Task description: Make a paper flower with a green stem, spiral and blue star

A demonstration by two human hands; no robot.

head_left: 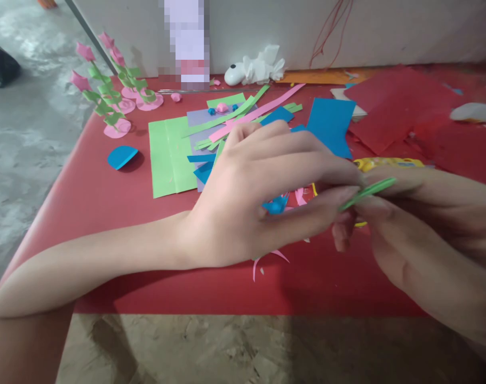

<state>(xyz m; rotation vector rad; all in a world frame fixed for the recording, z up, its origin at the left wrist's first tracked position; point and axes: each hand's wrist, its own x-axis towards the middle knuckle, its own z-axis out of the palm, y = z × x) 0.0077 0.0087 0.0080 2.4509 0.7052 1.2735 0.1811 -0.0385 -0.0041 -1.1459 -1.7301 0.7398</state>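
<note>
Both my hands meet at the right of the head view, above the red table (331, 288). Between thumb and fingers, my left hand (259, 186) pinches a narrow green paper strip (381, 186), which looks folded or layered. My right hand (403, 213) grips the same strip from the other side, its thumb against the lower edge. Beneath the left hand lie blue paper pieces (278, 205) and thin pink paper scraps (280, 255), partly hidden. Behind my right hand a yellow tool (387, 162) shows in part; its kind is hard to make out.
Paper flowers (118, 128) with pink star heads stand at the back left. Near them lie a blue paper disc (122, 158), green sheets (162, 160) and several coloured strips (259, 112). A blue sheet (331, 122), red paper (398, 101) and a white bottle (234, 74) sit farther back.
</note>
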